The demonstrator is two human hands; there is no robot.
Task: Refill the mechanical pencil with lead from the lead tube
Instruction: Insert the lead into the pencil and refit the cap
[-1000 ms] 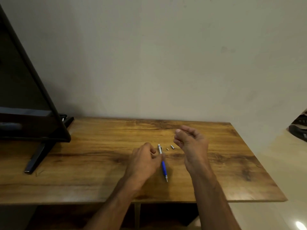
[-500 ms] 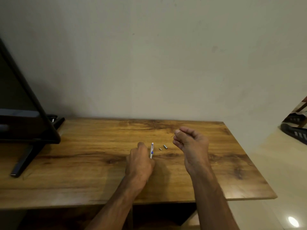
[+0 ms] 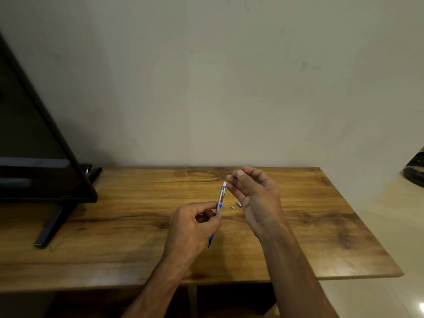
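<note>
Two hands now meet over the desk, where a second ago our pencil [image 3: 221, 198] lay flat on the wood under the left hand [image 3: 195, 226]. We have lifted it and stood it nearly upright, its white top end toward the wall and its blue tip pointing down past our palm. The left fingers [image 3: 206, 206] are curled closed around the lower barrel, thumb side pressing just below the blue ring.

Our right hand [image 3: 257, 198] has swung in from the right, and its fingertips [image 3: 231, 183] sit just beside the pencil's top end, drawn together as if pinching something. Half a second ago a thin dark line showed there; now we cannot tell whether a lead is in them.

We judge this to be the feeding step: lead to the open top.

Two small pieces, a pale one [image 3: 232, 207] and a dark one [image 3: 238, 204], lie on the desk [image 3: 137, 214] between the hands, probably the eraser and cap, to refit after. No lead tube shows. A monitor [image 3: 34, 145] stands far left.
</note>
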